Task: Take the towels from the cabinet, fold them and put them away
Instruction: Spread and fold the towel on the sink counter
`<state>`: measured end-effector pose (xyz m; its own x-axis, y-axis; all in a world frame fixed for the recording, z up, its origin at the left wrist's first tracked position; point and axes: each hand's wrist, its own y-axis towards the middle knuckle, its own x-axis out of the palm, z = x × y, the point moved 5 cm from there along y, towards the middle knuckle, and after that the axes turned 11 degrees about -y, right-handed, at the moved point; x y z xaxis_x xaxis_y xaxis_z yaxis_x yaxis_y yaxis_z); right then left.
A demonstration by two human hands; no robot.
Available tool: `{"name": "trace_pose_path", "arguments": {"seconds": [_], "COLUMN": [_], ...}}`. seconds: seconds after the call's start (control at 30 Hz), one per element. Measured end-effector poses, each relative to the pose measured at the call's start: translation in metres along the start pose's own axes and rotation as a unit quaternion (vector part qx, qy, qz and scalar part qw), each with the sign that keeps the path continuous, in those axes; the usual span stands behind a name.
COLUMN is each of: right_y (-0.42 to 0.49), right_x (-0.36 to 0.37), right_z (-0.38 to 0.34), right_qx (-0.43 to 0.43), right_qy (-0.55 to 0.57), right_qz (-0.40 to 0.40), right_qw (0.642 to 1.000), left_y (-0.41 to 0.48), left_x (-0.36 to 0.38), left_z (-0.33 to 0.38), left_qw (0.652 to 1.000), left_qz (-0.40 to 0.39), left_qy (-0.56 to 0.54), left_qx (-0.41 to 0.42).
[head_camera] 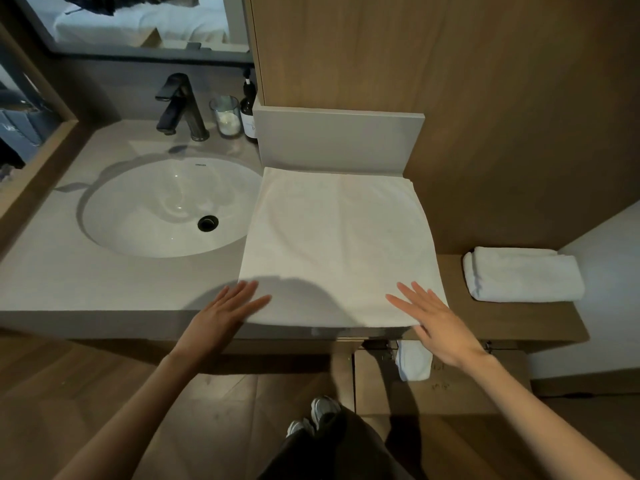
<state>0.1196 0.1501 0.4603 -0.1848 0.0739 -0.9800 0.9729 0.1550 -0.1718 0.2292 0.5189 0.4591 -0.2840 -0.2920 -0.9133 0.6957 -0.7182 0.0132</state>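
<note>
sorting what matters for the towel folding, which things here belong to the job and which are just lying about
Job: flat towel, folded towel, hanging towel, left hand, right hand.
Lying about: faucet, glass, bottle, sink.

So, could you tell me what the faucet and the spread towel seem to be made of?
The faucet looks like metal with a dark matte finish, showing only dull highlights. The spread towel looks like soft white cotton cloth, lying limp and flat with faint creases; the weave is too fine to tell.
</note>
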Motion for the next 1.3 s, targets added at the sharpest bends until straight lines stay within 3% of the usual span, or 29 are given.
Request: {"name": "trace_pose_path", "arguments": {"seconds": [0.2,0.3,0.47,0.6,0.8,1.1,1.3], "right_y": [-0.01,-0.01,-0.006,0.005,0.03,0.075,0.099], "right_x": [-0.009,-0.021,-0.028,-0.03,-0.038,-0.042,-0.049], "right_z": [0.025,0.022,0.023,0.033,0.046,0.069,0.083], "right_qx": [0.149,0.203,0.307,0.358,0.403,0.376,0.375], "right_qy": [0.168,0.258,0.349,0.367,0.389,0.374,0.33], "right_qz": [0.078,0.157,0.237,0.272,0.313,0.315,0.276], "right_qw": [0.971,0.931,0.853,0.814,0.767,0.787,0.821], "left_y": [0.001,0.009,0.021,0.034,0.076,0.119,0.138], "left_x": [-0.024,-0.033,-0.043,-0.05,-0.057,-0.038,-0.04], "left_z": [-0.014,-0.02,-0.03,-0.037,-0.041,-0.064,-0.072], "left_qw": [0.973,0.955,0.888,0.859,0.847,0.859,0.872], "left_qz": [0.061,0.092,0.125,0.166,0.232,0.219,0.228], "left_qy": [-0.205,-0.258,-0.381,-0.416,-0.405,-0.288,-0.244], "left_qx": [-0.086,-0.112,-0.225,-0.246,-0.254,-0.362,-0.358]}}
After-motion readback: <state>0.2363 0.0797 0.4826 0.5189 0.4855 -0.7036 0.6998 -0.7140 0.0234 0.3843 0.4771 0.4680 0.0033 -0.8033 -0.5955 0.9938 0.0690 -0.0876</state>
